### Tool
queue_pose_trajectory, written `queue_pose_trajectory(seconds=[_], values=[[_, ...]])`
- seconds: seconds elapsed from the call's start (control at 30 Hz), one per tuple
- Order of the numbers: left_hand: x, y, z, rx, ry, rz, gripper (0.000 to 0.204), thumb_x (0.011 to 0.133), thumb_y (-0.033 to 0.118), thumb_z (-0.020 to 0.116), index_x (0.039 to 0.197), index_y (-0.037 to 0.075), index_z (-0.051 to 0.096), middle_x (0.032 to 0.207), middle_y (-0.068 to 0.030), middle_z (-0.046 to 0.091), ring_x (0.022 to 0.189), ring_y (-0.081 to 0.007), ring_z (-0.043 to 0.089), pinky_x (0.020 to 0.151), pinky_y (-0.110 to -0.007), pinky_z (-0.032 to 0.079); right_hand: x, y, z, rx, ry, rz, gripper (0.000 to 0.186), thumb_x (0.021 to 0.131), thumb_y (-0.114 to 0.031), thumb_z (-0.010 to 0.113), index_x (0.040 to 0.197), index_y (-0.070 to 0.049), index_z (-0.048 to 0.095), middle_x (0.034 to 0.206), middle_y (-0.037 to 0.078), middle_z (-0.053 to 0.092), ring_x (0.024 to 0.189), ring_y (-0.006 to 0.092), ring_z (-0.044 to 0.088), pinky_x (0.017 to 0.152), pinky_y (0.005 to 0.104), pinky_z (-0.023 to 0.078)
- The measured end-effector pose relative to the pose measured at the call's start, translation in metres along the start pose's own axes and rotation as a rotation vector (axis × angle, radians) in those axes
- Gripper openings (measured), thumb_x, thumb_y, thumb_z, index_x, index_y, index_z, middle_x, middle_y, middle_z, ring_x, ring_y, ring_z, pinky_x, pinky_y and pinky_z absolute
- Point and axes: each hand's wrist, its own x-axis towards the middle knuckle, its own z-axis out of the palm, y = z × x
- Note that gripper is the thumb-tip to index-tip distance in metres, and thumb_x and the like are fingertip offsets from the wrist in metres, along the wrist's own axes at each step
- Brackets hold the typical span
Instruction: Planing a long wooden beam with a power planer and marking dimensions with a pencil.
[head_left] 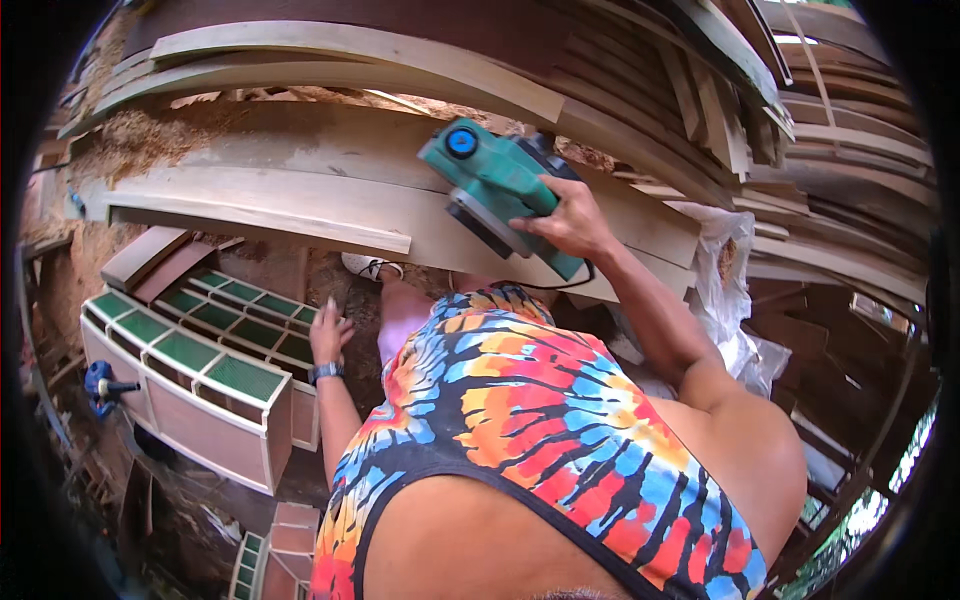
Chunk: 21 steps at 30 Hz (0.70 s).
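Evidently the 2 hands are doing different things: the right hand is wrapped round the handle of a green power planer, while the left hand hangs lower down, its fingers loosely spread. The planer sits tilted in view over the long, pale boards of the surface, right of their middle; whether its base touches the wood, I cannot tell. It has a round blue knob at the far end, and a dark cord curves from its back end.

A dark watch circles the left wrist. Just beside that hand is a long box with pale edges, brown sides and 4 green panels along its top; another green-panelled box stands close behind it. I can't tell if the fingers touch either.

On the surface, a narrow wood strip lies along the near edge, and shavings are heaped at the left end. Below, a white shoe shows. Longer planks lie beyond the surface, a clear plastic bag hangs at its right end, and more stacked boards fill the far right. A blue tool is at the far left, near the first box.
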Motion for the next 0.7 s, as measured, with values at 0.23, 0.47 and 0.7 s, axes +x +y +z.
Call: queue_pose_trajectory(seconds=[0.23,0.47,0.7], values=[[0.007,0.101,0.102,0.046,0.062,0.242,0.09,0.081,0.061,0.076,0.127,-0.01,0.045,0.112,-0.0221,0.064,0.099,-0.0318,0.066,0.078,-0.046,0.057,0.006,0.039,0.031,0.061,-0.034,0.023,0.038,0.077,-0.013,0.084,0.109,0.0,0.07,0.088,0.003,0.068,0.079,0.0111,0.057,0.076,0.0302,0.05],[0.026,0.096,0.114,0.243,0.191,0.224,0.088,0.082,0.062,0.07,0.117,-0.019,0.063,0.121,-0.0357,0.065,0.11,-0.0436,0.067,0.093,-0.045,0.052,0.042,0.068,0.048,0.053,-0.115,-0.087,0.051,0.073,-0.023,0.087,0.117,-0.003,0.07,0.086,0.013,0.072,0.069,0.0159,0.058,0.07,0.0345,0.051],[-0.006,0.115,0.127,0.325,0.236,0.451,0.066,0.088,0.047,0.071,0.103,-0.017,0.069,0.095,-0.0211,0.074,0.078,-0.0262,0.073,0.066,-0.041,0.057,0.054,0.071,0.027,-0.12,-0.196,-0.079,0.053,0.076,-0.021,0.085,0.124,-0.009,0.068,0.108,0.018,0.073,0.094,0.0276,0.068,0.09,0.0387,0.052]])
